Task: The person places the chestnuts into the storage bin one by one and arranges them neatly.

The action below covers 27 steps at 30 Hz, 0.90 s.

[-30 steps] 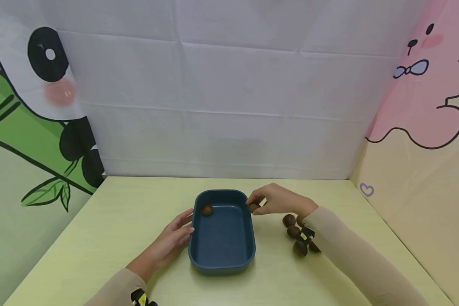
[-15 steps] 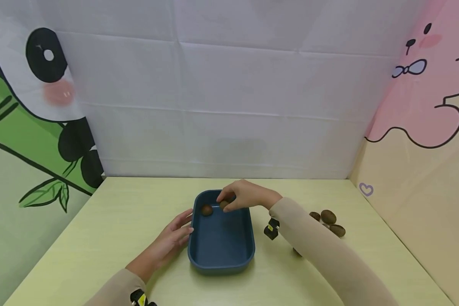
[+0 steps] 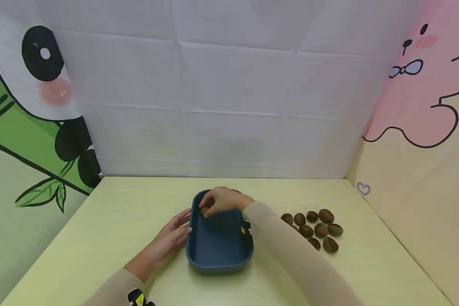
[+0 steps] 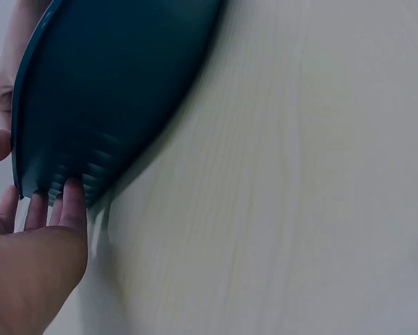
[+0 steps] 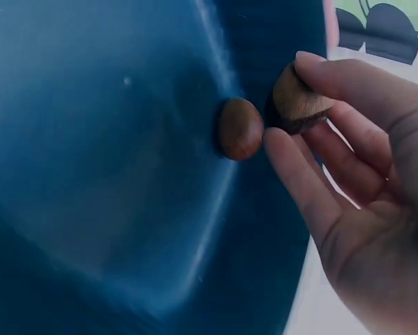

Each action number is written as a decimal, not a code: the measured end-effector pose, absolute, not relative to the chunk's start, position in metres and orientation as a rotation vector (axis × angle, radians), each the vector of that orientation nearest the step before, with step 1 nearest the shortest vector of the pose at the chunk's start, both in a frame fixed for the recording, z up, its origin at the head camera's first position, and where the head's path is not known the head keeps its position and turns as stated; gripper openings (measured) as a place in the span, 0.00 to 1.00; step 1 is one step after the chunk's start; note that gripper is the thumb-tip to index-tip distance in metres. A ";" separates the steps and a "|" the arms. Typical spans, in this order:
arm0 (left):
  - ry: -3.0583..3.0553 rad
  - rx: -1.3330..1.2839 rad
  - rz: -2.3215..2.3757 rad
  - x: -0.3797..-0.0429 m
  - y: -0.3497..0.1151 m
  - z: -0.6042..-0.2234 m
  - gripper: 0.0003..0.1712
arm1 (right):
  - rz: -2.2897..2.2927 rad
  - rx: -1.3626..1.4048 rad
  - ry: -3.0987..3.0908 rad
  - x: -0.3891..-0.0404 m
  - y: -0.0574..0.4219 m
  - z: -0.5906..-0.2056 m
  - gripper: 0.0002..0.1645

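Here, the right hand (image 3: 223, 199) pinches a brown nut (image 5: 301, 101) between thumb and fingers, over the far left part of the blue box (image 3: 219, 253). Another nut (image 5: 241, 130) lies inside the box, just beside the pinched one. The left hand (image 3: 172, 235) touches the box's left side with nearly straight fingers. More nuts (image 3: 321, 230) sit bunched on the yellow table (image 3: 99, 238), right of the box.

Creased pale cloth (image 3: 229, 93) behind a yellowish tabletop (image 3: 111, 225)
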<state>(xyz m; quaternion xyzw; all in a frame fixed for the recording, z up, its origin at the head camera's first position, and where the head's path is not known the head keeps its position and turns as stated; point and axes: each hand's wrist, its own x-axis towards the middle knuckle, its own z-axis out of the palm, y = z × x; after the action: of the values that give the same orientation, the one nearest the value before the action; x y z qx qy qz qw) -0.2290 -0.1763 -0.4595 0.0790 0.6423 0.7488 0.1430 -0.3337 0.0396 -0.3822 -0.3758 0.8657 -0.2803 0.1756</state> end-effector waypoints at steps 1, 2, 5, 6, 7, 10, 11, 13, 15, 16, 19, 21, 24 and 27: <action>1.854 0.228 2.158 -0.229 -0.177 -0.459 0.38 | -0.796 -1.048 2.455 -0.334 0.037 -0.385 0.18; 1.854 0.227 2.155 -0.228 -0.177 -0.459 0.38 | -0.797 -1.035 2.459 -0.334 0.035 -0.388 0.18; 1.857 0.234 2.148 -0.228 -0.178 -0.459 0.38 | -0.770 -1.012 2.497 -0.334 0.030 -0.395 0.16; 1.857 0.235 2.150 -0.227 -0.178 -0.458 0.38 | -0.761 -1.010 2.507 -0.334 0.028 -0.397 0.16; 1.854 0.237 2.154 -0.227 -0.178 -0.458 0.38 | -0.753 -1.010 2.516 -0.334 0.027 -0.398 0.16; 1.842 0.245 2.165 -0.227 -0.178 -0.457 0.38 | -0.727 -1.005 2.545 -0.332 0.023 -0.401 0.15; 1.841 0.244 2.165 -0.227 -0.178 -0.457 0.38 | -0.725 -1.002 2.547 -0.331 0.023 -0.402 0.15; 1.844 0.238 2.166 -0.227 -0.178 -0.457 0.38 | -0.726 -0.994 2.550 -0.330 0.022 -0.404 0.15; 1.852 0.237 2.161 -0.227 -0.178 -0.457 0.38 | -0.730 -0.984 2.547 -0.329 0.021 -0.406 0.15; 1.855 0.231 2.160 -0.227 -0.178 -0.457 0.38 | -0.736 -0.980 2.545 -0.328 0.022 -0.407 0.15; 1.855 0.225 2.164 -0.227 -0.178 -0.457 0.38 | -0.761 -0.973 2.547 -0.327 0.023 -0.410 0.14; 1.854 0.229 2.163 -0.227 -0.178 -0.457 0.38 | -0.791 -0.971 2.548 -0.328 0.024 -0.413 0.14; 1.850 0.223 2.168 -0.227 -0.177 -0.458 0.38 | -0.829 -0.966 2.555 -0.329 0.025 -0.416 0.13; 1.848 0.226 2.166 -0.228 -0.177 -0.458 0.38 | -0.851 -0.954 2.556 -0.329 0.026 -0.418 0.13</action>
<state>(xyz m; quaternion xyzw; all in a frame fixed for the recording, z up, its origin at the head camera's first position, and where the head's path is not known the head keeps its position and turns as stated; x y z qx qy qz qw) -0.2276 -0.1766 -0.4578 0.0783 0.6405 0.7506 0.1420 -0.3292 0.0263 -0.4176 -0.3304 0.8854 -0.2947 0.1417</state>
